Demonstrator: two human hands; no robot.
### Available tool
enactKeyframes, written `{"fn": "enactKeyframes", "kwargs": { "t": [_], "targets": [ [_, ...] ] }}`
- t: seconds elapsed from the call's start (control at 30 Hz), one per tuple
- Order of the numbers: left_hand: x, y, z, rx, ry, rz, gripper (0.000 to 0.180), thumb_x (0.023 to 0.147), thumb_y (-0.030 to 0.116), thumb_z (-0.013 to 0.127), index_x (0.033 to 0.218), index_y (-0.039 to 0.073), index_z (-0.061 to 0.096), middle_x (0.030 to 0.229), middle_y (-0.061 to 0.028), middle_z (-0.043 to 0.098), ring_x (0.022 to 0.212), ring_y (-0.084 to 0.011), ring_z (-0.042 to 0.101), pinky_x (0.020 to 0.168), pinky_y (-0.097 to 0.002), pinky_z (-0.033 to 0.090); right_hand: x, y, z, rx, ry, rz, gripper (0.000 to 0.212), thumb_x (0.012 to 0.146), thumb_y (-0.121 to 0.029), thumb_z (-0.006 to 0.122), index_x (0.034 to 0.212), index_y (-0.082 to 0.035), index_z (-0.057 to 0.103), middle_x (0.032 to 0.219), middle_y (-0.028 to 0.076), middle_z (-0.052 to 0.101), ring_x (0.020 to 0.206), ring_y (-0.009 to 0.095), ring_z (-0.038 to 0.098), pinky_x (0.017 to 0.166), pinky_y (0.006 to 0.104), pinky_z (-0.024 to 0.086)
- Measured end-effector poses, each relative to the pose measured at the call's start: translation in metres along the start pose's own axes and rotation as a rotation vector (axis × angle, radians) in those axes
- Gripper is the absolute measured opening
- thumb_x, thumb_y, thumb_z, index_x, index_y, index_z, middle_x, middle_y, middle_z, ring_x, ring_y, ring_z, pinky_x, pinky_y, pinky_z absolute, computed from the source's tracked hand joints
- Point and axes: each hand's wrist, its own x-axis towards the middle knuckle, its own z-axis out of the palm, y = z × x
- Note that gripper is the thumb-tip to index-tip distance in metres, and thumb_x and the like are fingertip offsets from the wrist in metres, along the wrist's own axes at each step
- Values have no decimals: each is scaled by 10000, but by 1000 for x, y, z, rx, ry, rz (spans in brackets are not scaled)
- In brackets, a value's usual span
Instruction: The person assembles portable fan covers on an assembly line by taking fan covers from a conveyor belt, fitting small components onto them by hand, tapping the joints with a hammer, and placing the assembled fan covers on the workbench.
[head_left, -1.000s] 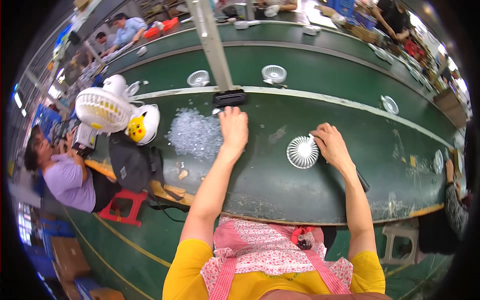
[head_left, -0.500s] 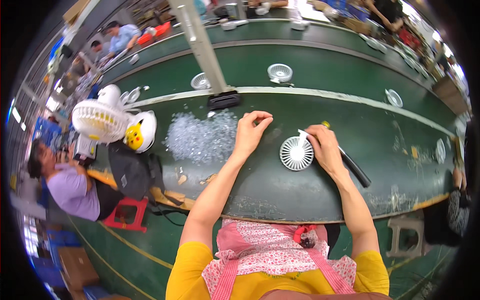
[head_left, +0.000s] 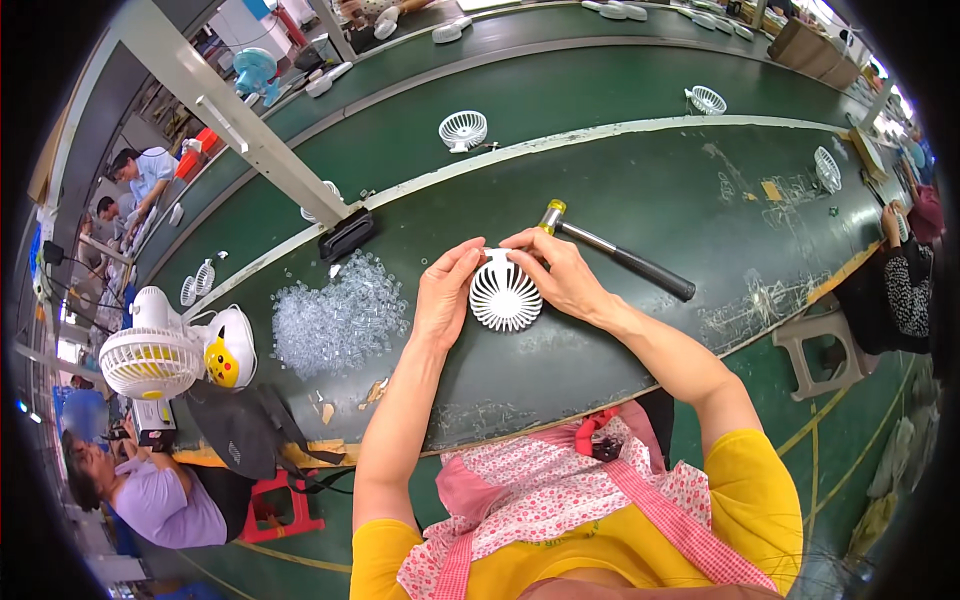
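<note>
The left hand [head_left: 444, 295] and right hand [head_left: 568, 275] pinch the white fan cage [head_left: 506, 300] at its stem, between the desk [head_left: 545, 385] edges, near and far; uneven fingertip pressure could crack it

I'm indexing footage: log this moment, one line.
left hand, right hand: at white round slatted fan guard | right: yellow-headed, black-handled hammer | left: piled small clear pieces

We have free tabletop [head_left: 545, 375] on the near side of the white fan guard [head_left: 504, 293]. On the left, the clear pieces [head_left: 335, 315] and black post foot [head_left: 346, 236] obstruct us; right, the hammer [head_left: 628, 262] does.
</note>
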Motion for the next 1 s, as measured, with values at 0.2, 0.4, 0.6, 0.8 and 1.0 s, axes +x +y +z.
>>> {"fn": "enactKeyframes", "kwargs": {
  "t": [0.2,0.4,0.6,0.8,1.0],
  "targets": [
    [-7,1,9,171,72,71,260,923,92,699,1167,3,698,1054,-64,700,975,-105,630,886,-256,509,1,-6,3,-11,39,-5,169,974,-83,603,1090,38,612,880,127,681,767,193,670,669,310,516],
    [-6,-3,7,525,83,361,190,891,33,713,1077,16,750,1015,-37,670,944,-85,613,855,-229,490,1,-6,2,-103,81,-57,156,967,-85,613,1072,30,625,850,133,677,703,185,638,638,311,500],
    [1,-7,5,415,-38,223,174,896,36,713,1066,7,740,1050,-24,667,940,-97,618,867,-234,486,5,10,-7,108,-74,40,152,980,-91,597,1072,29,617,875,103,683,778,147,659,688,290,521],
    [15,-25,3,223,115,336,450,1052,317,507,1373,1,507,1251,-98,597,1125,-137,566,940,-297,487,51,23,-8,367,230,136,159,978,-96,604,1097,10,598,971,50,662,895,99,617,808,258,509],
    [16,-32,7,442,144,426,335,1054,223,498,1292,-4,558,1137,-102,646,994,-138,599,850,-282,507,149,46,-5,-82,494,-211,216,972,-95,594,1163,-1,559,1084,119,643,992,199,635,880,305,491]
  ]
}}
